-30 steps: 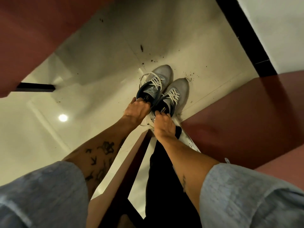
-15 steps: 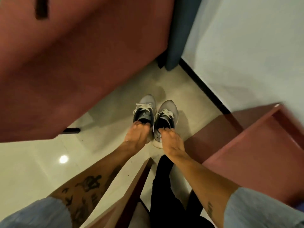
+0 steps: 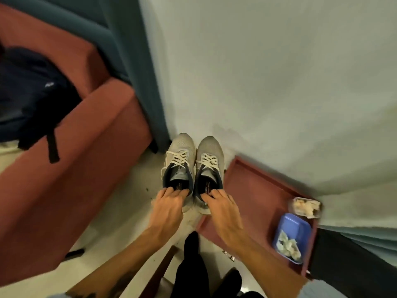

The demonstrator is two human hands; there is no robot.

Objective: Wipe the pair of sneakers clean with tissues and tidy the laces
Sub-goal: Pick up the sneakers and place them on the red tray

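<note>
Sneakers [image 3: 182, 145] now near pale wall [image 3: 279, 82], red sofa [image 3: 86, 158] alongside, tiled floor [image 3: 133, 203] beneath, fingers [image 3: 169, 193] curled over both heels.

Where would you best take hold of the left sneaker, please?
Grip the left sneaker at its heel collar, from the near side and above: the opening faces up, the heel points towards the person, the toe towards the wall. The fingers of the left hand hook there.

You face grey sneakers [image 3: 181, 145] with white criss-cross laces [image 3: 179, 159] and navy collars [image 3: 219, 179], a brick-red sofa [image 3: 86, 136], a pale green wall [image 3: 279, 82], a teal curtain [image 3: 137, 72] and a blue tray [image 3: 292, 224].
</note>
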